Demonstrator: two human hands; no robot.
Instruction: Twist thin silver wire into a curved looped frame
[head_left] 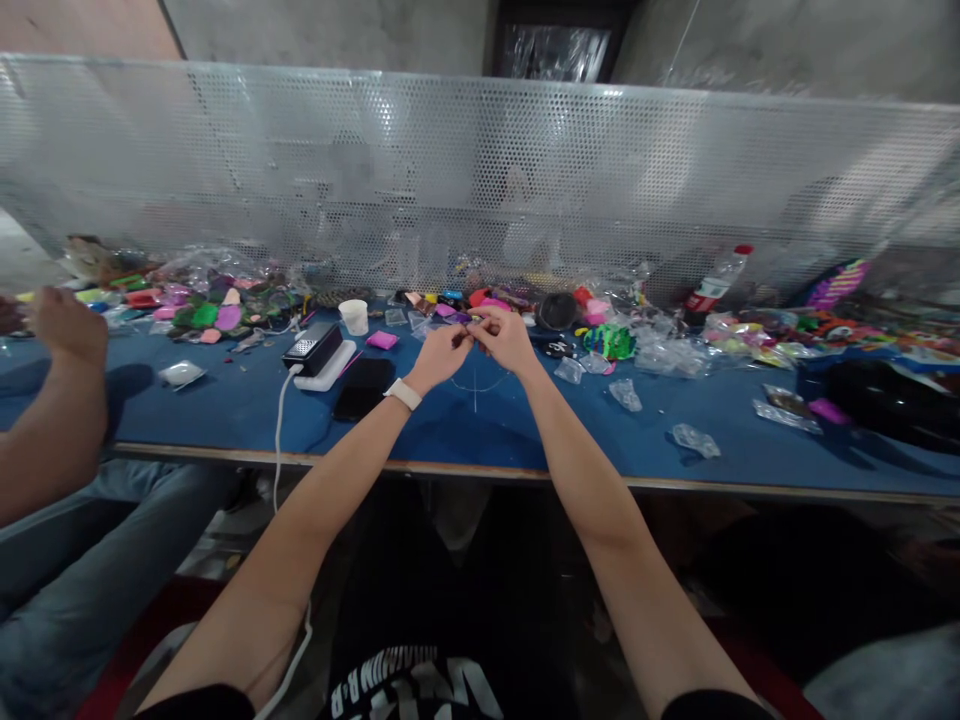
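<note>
My left hand (441, 358), with a pale band on its wrist, is raised over the blue table (480, 440). Its fingers are pinched together and meet those of my right hand (506, 340). The right fingers are closed in a pinch too. Whatever lies between the fingertips is too small to make out. Just beyond the hands are pink and purple lumps of clay (493, 304) among wrappers. A black phone (364, 389) lies left of my left wrist, and a pink packet (382, 340) sits above it.
A white cup (354, 317) and a black device (313, 346) with a white cable stand at left. Colourful clay and bags line the perforated metal screen (420, 180). At right are a bottle (718, 283) and a black bag (892, 400). Another person's hand (69, 325) works far left.
</note>
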